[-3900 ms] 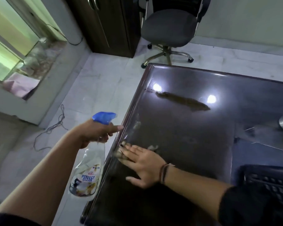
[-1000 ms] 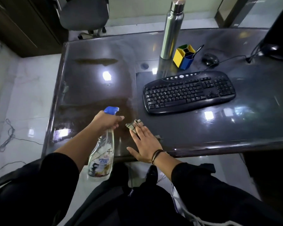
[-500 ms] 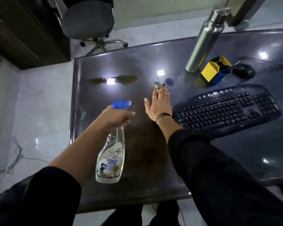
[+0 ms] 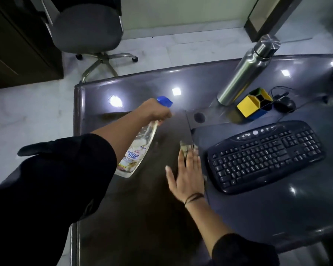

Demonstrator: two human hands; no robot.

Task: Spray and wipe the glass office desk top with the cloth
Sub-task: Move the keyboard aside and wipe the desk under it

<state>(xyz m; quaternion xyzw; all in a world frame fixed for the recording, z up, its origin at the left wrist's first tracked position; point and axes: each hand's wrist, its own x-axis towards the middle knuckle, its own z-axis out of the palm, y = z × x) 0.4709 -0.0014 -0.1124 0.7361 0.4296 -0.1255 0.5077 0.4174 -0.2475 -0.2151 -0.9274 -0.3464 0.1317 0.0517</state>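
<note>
While a small grey cloth lies on the dark glass tabletop just left of a black keyboard, the right hand presses flat on it, fingers straight and thumb spread, the cloth showing past the fingertips. Held above the glass to the left, the left hand grips the neck of a clear spray bottle with a blue head. Beyond stand a steel flask and a yellow-and-blue pen holder.
</note>
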